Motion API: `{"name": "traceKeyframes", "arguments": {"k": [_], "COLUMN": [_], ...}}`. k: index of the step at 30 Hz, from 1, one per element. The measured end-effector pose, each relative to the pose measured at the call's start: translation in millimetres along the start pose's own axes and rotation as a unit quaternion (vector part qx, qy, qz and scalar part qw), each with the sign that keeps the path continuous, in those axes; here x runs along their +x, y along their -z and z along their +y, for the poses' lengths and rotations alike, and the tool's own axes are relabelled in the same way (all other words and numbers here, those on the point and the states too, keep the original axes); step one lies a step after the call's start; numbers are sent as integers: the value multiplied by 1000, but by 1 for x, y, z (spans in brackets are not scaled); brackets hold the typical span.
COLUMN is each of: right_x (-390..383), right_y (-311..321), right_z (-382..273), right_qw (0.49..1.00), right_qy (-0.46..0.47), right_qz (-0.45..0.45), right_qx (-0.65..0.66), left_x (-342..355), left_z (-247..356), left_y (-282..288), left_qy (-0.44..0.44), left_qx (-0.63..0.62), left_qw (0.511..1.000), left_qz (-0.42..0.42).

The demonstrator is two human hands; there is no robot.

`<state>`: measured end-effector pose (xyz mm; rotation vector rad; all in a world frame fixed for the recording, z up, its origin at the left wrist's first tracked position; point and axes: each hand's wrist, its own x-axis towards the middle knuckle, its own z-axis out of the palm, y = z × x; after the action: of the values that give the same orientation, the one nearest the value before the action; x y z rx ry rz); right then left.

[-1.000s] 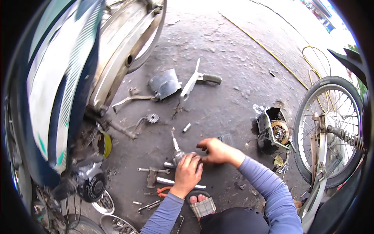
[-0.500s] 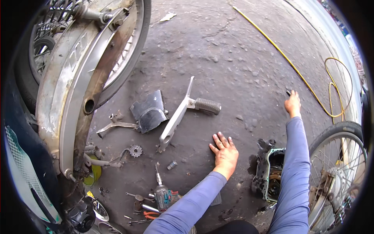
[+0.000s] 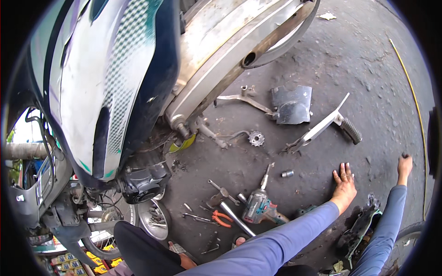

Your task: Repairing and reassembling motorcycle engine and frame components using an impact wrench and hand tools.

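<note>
My left hand (image 3: 344,189) rests on the dark ground with its fingers apart and nothing in it. Farther right, my right hand (image 3: 404,166) is closed around a small dark thing too little seen to name. Under my right forearm lies an open engine case (image 3: 361,232), partly covered by the sleeve. A small metal socket (image 3: 287,173) lies left of my left hand. Beyond that hand is a silver footrest bracket (image 3: 317,129) with a ribbed rubber peg. A teal and black cordless impact driver (image 3: 258,204) lies left of my left forearm, which partly hides it.
A motorcycle with a pale body panel (image 3: 87,92) and swingarm (image 3: 230,60) fills the upper left. Near it lie a sprocket (image 3: 256,139), a black cover (image 3: 292,105), orange-handled pliers (image 3: 222,219) and a metal bowl (image 3: 153,220) of small parts. A yellow hose (image 3: 414,101) runs along the right.
The view has swung left, so the ground things sit farther right and more of the motorcycle shows. My left hand stays flat on the ground; my right hand stays closed.
</note>
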<state>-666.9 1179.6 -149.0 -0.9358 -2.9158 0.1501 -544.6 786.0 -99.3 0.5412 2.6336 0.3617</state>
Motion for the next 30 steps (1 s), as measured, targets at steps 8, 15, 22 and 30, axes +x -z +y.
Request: {"name": "traceKeyframes", "arguments": {"k": [8,15,22,30], "right_x": [-327,-481,-533,-524], "right_y": [117,138,143,119], "right_z": [-303,-331,-343,-310], "right_qw": [778,796,777,857], "right_qy": [145,334,356,348], "right_qz": [-127,-243,-336,-262], "right_qx": [598,443,396,276], "left_x": [-78,-247,-331,-378], "left_z": [-153,-223,-266,-308], "left_y": [61,61,23,34], "left_qy": [-78,53,73,154], "left_qx": [-759,-893,-913,-863], "left_qw": [646,443,400,481], "left_qz": [-15,-53,-32,-22]}}
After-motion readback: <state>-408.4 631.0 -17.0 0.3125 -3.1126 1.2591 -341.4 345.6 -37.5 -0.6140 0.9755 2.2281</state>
